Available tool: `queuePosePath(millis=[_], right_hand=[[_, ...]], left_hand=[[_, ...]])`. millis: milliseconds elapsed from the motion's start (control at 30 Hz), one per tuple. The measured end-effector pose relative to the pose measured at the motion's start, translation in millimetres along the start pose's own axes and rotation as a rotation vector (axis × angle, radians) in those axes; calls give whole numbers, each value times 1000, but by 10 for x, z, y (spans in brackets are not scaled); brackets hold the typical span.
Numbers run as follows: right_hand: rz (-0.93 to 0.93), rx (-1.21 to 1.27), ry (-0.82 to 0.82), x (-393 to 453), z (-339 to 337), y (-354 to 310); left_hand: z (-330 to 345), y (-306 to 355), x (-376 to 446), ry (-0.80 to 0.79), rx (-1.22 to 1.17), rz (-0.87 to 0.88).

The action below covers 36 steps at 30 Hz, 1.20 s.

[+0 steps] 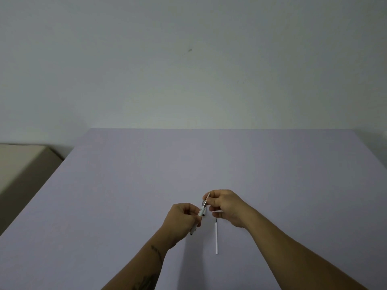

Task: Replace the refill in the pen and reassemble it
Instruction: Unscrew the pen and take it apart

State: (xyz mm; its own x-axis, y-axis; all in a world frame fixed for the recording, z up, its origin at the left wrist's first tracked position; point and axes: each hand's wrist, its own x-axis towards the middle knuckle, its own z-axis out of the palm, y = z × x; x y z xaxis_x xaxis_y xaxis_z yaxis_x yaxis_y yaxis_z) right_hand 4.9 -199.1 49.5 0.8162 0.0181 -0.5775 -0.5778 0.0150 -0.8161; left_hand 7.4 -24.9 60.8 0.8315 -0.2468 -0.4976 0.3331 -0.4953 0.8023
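Observation:
My left hand (pixel 181 218) grips a white pen barrel (pixel 201 212) with black trim, tilted up toward the right. My right hand (pixel 227 206) pinches a thin refill (pixel 207 198) that sticks out of the barrel's upper end. A second white refill (pixel 216 237) with a dark tip lies on the table just below my right hand, pointing away from me. My fingers hide how deep the held refill sits in the barrel.
The work happens on a lavender table (pixel 125 185) whose left edge runs diagonally. A beige piece of furniture (pixel 21 164) stands beyond that edge at the left. A plain wall (pixel 188 59) rises behind the table.

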Motion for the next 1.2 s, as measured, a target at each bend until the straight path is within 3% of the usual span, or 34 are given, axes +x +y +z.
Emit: queuePosePath(millis=[1200], right_hand=[[29, 34, 1, -20, 245, -9]], left_hand=[[-197, -175, -39, 25, -1, 13]])
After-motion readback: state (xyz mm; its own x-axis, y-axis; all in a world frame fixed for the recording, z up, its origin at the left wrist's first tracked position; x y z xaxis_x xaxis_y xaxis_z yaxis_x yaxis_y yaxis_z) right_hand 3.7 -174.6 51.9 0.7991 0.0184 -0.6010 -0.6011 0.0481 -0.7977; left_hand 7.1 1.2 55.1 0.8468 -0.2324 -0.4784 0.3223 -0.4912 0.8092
